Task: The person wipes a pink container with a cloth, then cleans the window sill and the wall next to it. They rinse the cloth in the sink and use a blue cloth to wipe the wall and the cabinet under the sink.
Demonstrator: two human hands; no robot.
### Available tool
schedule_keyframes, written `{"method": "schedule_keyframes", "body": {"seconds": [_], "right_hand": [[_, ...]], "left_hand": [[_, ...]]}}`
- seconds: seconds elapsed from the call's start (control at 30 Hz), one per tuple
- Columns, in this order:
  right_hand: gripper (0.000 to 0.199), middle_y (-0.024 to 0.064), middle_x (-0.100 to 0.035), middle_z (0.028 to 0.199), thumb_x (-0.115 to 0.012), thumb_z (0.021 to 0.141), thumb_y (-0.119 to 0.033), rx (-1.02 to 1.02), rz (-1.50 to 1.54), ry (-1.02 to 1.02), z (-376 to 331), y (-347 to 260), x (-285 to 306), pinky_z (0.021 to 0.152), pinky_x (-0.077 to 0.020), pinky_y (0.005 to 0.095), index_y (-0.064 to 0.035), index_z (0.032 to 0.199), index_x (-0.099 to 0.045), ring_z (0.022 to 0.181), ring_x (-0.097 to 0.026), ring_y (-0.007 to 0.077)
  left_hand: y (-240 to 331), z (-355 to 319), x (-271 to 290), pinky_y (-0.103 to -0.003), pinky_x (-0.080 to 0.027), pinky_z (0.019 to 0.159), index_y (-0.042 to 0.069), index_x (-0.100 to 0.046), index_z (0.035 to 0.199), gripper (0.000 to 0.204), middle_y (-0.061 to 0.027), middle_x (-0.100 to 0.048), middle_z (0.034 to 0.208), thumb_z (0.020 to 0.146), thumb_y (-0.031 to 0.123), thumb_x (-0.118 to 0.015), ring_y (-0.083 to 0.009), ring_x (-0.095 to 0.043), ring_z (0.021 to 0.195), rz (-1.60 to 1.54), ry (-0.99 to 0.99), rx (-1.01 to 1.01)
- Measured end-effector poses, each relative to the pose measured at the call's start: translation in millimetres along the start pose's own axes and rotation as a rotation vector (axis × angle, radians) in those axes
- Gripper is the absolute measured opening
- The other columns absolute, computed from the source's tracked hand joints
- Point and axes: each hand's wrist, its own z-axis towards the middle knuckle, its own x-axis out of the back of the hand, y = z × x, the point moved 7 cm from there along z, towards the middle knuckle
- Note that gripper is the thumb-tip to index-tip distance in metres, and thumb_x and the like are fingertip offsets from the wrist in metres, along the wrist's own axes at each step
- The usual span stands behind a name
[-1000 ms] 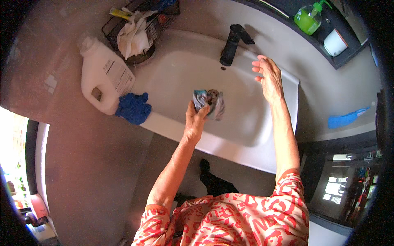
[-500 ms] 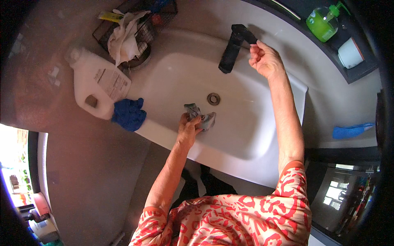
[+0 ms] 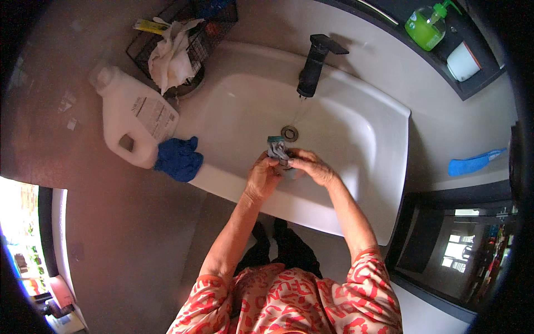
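Note:
A small crumpled grey cloth (image 3: 277, 149) with a teal edge is bunched up between both hands, over the near side of the white washbasin (image 3: 384, 183). My left hand (image 3: 261, 178) is closed on its left side, thumb pressed against the fabric. From the right, my right hand (image 3: 312, 166) pinches the same cloth with bent fingers. Just beyond the cloth lies the round drain (image 3: 289, 133). The black tap (image 3: 312, 69) stands at the back of the basin, and faint streaks of water show under its spout.
Left of the basin stand a large white jug (image 3: 130, 119), a blue rubber glove (image 3: 179, 160) and a wire basket (image 3: 208, 39) with a white rag (image 3: 173, 58). A shelf at the back right holds a green soap dispenser (image 3: 425, 28) and a white cup (image 3: 463, 62). A blue cloth (image 3: 475, 162) hangs at right.
My right hand has left the tap lever and come down to the cloth, which it now grips together with my left hand. Water streaks now show below the spout.

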Motion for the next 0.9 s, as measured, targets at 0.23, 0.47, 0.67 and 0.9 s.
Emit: {"method": "schedule_keyframes", "body": {"seconds": [0.23,0.47,0.67,0.9], "right_hand": [[0.021,0.0017,-0.059,0.092,-0.064,0.083,-0.013,0.249,0.007,0.526,15,23,51,0.071,-0.0450,0.0269,-0.0058,0.102,-0.064,0.082,-0.053,0.0111],[0.021,0.0011,-0.060,0.093,-0.060,0.087,-0.015,0.091,0.073,0.637,49,22,99,0.074,-0.0448,0.0279,-0.0058,0.106,-0.062,0.086,-0.055,0.0131],[0.021,0.0199,-0.059,0.090,-0.054,0.084,-0.021,0.218,-0.918,0.875,78,29,128,0.069,-0.0453,0.0479,-0.0010,0.090,-0.058,0.083,-0.058,0.0364],[0.033,0.0175,-0.057,0.103,-0.062,0.076,-0.025,0.269,-1.066,0.787,131,64,84,0.078,-0.0434,0.0478,-0.0028,0.100,-0.057,0.093,-0.055,0.0354]], "left_hand": [[15,25,23,-0.039,-0.040,0.087,0.010,-0.050,0.114,0.031,-0.0059,-0.056,0.109,0.085,0.014,-0.057,-0.0179,-0.052,0.100,0.067,0.289,-0.141],[30,56,61,-0.046,-0.040,0.092,0.009,-0.044,0.123,0.039,-0.0074,-0.048,0.122,0.088,0.019,-0.056,-0.0266,-0.047,0.113,-0.044,0.409,-0.206],[-10,62,91,-0.051,-0.038,0.095,0.011,-0.033,0.136,0.049,-0.0112,-0.040,0.130,0.091,0.019,-0.050,-0.0326,-0.042,0.119,-0.191,0.573,-0.021],[-11,62,92,-0.051,-0.041,0.090,0.014,-0.034,0.136,0.050,-0.0097,-0.045,0.117,0.090,0.018,-0.051,-0.0305,-0.048,0.105,-0.155,0.648,-0.001]]}}
